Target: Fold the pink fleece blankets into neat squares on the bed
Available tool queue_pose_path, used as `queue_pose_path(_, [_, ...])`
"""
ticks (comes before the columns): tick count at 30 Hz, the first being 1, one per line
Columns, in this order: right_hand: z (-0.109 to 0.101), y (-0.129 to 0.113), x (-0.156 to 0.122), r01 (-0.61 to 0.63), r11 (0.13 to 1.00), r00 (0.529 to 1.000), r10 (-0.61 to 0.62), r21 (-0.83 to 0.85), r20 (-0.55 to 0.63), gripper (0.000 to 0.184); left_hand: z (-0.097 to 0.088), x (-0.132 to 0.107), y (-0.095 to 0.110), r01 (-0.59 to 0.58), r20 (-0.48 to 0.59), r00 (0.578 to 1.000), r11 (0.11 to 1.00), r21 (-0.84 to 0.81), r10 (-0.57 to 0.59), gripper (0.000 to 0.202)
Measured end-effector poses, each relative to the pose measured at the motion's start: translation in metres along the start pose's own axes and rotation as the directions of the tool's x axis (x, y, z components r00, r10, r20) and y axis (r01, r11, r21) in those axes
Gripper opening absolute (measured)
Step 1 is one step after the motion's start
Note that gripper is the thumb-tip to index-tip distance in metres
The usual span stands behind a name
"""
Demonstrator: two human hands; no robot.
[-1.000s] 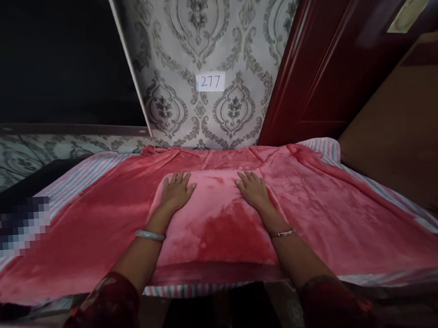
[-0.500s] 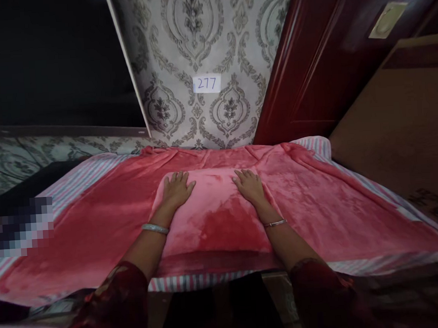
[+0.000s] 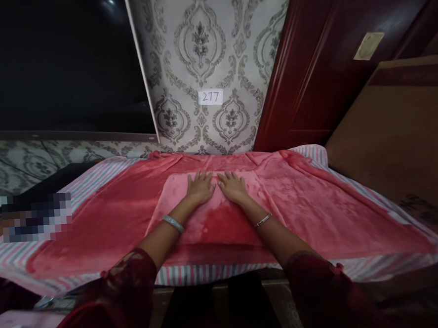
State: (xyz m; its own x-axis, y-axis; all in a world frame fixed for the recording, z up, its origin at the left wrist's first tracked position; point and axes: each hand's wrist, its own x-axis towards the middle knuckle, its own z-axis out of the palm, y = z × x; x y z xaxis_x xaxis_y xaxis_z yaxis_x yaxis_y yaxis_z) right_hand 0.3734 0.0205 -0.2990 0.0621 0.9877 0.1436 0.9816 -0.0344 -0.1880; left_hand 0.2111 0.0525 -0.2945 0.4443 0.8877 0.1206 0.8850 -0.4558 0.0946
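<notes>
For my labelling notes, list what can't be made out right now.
Head view:
Palms of left hand and right hand: face down, hidden against pink-red fabric.
What lies under striped cloth: covered by it.
Black screen: top and left sides cut off by picture edges.
Lettering on cardboard box: too dark and blurred.
Blocky patch: masks something.

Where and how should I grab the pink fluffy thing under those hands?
Probably pinch the middle of its near edge, from the near side: the pink fluffy thing lies flat, and that stretch is straight and uncovered, while the left hand and right hand rest nearer the far edge.
</notes>
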Motion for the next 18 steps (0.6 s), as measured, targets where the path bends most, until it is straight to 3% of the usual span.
queue_pose_path(4, [0.030, -0.002, -0.008, 0.010, 1.000, 0.998, -0.012, -0.024, -0.068, 0.053, 0.026, -0.009, 0.008, -0.034, -0.060, 0.998, 0.999, 0.026, 0.035, 0.060])
queue_pose_path(7, [0.039, 0.002, -0.010, 0.013, 1.000, 0.994, -0.015, -0.017, -0.111, 0.052, 0.035, -0.010, 0.007, -0.044, -0.090, 0.995, 0.998, 0.045, 0.048, 0.060])
queue_pose_path(15, [0.035, -0.001, -0.008, 0.000, 1.000, 0.998, -0.002, -0.026, -0.067, 0.054, 0.031, -0.011, 0.010, -0.034, -0.083, 0.996, 0.999, 0.037, 0.037, 0.060])
queue_pose_path(18, [0.021, -0.003, -0.009, 0.003, 1.000, 1.000, -0.003, -0.027, 0.001, 0.055, 0.019, -0.010, 0.010, -0.018, -0.007, 1.000, 1.000, 0.006, 0.018, 0.061])
